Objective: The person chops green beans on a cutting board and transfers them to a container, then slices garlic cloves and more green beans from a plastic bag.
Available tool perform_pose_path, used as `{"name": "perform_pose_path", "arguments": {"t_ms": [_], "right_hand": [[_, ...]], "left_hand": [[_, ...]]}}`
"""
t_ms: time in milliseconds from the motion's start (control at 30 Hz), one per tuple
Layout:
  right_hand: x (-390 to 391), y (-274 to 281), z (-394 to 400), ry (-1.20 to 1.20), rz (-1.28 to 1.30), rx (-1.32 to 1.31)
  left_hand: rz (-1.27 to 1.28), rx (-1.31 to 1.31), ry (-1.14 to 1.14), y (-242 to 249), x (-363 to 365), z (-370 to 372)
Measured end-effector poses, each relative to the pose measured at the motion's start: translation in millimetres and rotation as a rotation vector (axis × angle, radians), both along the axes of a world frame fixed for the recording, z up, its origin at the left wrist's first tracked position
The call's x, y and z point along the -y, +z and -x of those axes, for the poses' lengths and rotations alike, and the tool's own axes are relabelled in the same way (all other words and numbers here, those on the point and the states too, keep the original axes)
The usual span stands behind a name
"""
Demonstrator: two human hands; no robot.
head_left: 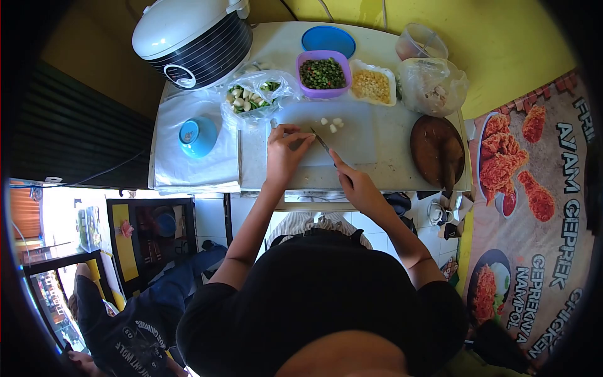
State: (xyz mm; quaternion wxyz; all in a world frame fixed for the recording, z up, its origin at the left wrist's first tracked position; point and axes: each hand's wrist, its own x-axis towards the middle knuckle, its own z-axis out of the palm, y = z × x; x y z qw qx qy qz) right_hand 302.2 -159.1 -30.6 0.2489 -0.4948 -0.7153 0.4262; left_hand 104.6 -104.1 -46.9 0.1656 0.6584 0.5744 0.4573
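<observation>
A small knife (321,143) is in my right hand (359,186), its blade pointing up and left over a translucent cutting mat (355,147). The fingers of my left hand (287,151) pinch a small whitish piece (311,136) beside the blade tip. Several peeled white cloves (333,124) lie on the mat just beyond the knife. Behind the mat stand a purple container (323,93) of chopped green pieces and a white tray (392,94) of chopped yellowish pieces. An open plastic bag (251,97) holds white and green pieces, left of the purple container.
A rice cooker (191,41) stands at the back left, above an upturned blue bowl (197,137). On the right are a stone mortar with pestle (433,151), a plastic bag (433,87) and a clear tub (422,43). Another person (138,327) is at the lower left.
</observation>
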Motion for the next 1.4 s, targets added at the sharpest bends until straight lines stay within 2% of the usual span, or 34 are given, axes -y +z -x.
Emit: {"name": "perform_pose_path", "arguments": {"t_ms": [133, 233, 567, 667, 867, 967, 1033, 1400], "right_hand": [[-7, 8, -3, 0.008, 0.095, 0.020], [-7, 2, -3, -0.049, 0.026, -0.072], [0, 9, -1, -0.025, 0.064, -0.054], [0, 5, 0, -0.022, 0.023, -0.069], [3, -1, 6, -0.026, -0.082, 0.063], [-1, 2, 8, -0.031, -0.050, 0.138], [-7, 3, 2, -0.026, 0.015, -0.019], [-9, 19, -10, 0.007, 0.112, -0.010]], "left_hand": [[-0.020, -0.006, -0.005, 1, 1, -1], [-0.018, 0.003, -0.009, 0, 1, 0], [-0.019, -0.002, 0.008, -1, 1, -1], [-0.024, -0.008, 0.017, -1, 1, -1], [-0.042, -0.016, 0.027, -2, 1, 0], [-0.020, -0.005, 0.014, 1, 2, 0], [-0.016, -0.021, 0.003, 1, 0, 1], [0.041, -0.165, -0.077, 10, -13, 11]]}}
